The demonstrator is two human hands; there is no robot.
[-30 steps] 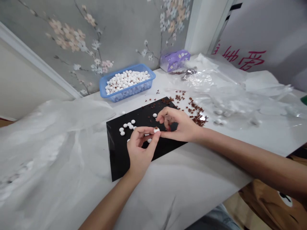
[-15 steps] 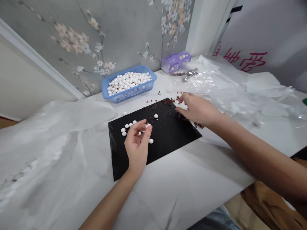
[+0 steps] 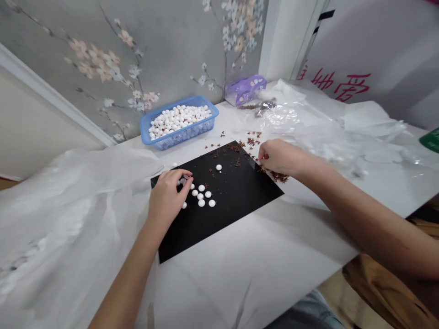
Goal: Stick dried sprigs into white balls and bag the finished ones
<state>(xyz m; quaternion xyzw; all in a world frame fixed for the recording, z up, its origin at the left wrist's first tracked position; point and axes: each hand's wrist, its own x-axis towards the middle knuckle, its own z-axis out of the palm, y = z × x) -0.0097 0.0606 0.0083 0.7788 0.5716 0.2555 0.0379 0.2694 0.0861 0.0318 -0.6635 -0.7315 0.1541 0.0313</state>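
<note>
A: Head view. What could go wrong from here, and from what cause?

B: The loose white balls [image 3: 201,203], grouped on the left half of the black board [image 3: 236,196], could be set rolling if brushed by the left hand [image 3: 166,194]; no raised rim is seen on the board. The lone ball [image 3: 218,167], set apart between the hands, could be struck by a sideways sweep. The reddish-brown pieces [image 3: 279,177] are crowded at the board's right edge, so several might be caught at once, or scattered, by the right hand [image 3: 283,155].

A: Pose and grip?

B: The left hand is held low over the board's left side, fingers curved towards the thumb. Balls are seen at the gap between; whether one is pinched cannot be told. The right hand is lowered at the pieces, its forearm slanting in from the lower right. Its fingers are bunched towards the thumb; whether a piece is gripped cannot be told. Many more balls are contained in the blue basket [image 3: 187,135], behind the board.
</note>
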